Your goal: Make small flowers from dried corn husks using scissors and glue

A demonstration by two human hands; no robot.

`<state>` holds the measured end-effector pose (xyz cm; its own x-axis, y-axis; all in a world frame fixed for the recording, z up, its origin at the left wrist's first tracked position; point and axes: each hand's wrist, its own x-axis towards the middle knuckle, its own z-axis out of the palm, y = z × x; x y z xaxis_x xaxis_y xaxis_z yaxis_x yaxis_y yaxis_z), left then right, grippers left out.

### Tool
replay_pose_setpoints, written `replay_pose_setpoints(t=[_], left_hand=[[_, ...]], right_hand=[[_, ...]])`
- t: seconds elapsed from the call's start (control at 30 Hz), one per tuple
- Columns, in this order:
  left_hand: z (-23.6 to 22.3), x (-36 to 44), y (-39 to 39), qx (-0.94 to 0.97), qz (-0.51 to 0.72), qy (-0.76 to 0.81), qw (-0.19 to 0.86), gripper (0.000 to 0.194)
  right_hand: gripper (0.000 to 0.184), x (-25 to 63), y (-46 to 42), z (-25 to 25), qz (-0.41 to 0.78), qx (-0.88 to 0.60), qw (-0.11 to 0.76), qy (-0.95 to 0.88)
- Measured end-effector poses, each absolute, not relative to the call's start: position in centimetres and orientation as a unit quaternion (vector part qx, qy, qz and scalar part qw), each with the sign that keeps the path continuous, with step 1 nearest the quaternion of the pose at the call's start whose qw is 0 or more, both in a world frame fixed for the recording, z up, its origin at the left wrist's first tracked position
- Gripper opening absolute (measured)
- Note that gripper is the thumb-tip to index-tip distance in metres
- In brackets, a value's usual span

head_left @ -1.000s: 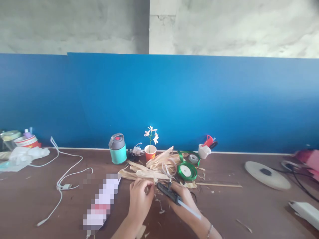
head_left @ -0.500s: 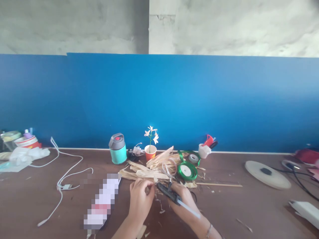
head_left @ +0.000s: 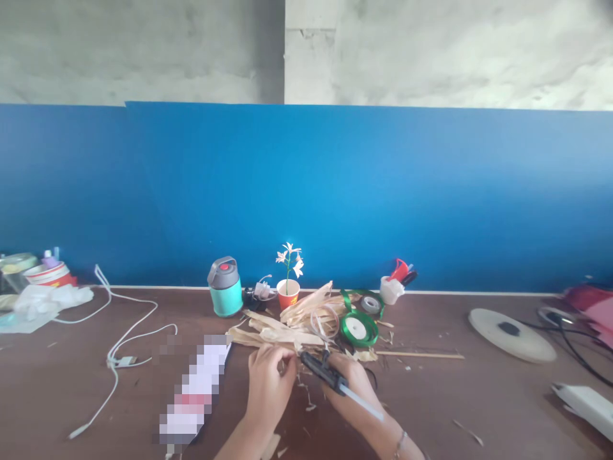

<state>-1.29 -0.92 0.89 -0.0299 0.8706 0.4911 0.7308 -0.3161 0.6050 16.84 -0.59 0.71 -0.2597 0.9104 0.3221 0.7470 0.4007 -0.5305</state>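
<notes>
Slanting from far left to near right, the glue gun [head_left: 317,368] is gripped by the right hand [head_left: 352,378], its tip just beside the left hand [head_left: 269,377], pinched narrow; whether on anything cannot be told.

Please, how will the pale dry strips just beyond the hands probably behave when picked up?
The pale strips look thin and papery, so each is probably light for its size. Their creased surfaces suggest they are somewhat stiff and could crack if bent sharply. They overlap loosely, so lifting one may drag others.
</notes>
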Motion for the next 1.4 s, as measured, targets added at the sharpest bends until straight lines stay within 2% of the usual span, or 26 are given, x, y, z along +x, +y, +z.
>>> replay_pose_setpoints(t=[0.93,1.23,1.4], left_hand=[[0.8,-1.3,-0.9,0.694,0.422,0.578,0.077,0.017],[0.7,-1.3,-0.8,0.682,0.446,0.573,0.082,0.019],[0.2,-1.6,-0.5,0.65,0.494,0.567,0.111,0.017]], right_hand=[[0.013,16.9,-0.7,0.8,0.134,-0.534,0.299,-0.779],[0.009,16.9,-0.9,0.8,0.126,-0.54,0.278,-0.784],[0.017,17.3,-1.1,1.7,0.123,-0.523,0.245,-0.807]])
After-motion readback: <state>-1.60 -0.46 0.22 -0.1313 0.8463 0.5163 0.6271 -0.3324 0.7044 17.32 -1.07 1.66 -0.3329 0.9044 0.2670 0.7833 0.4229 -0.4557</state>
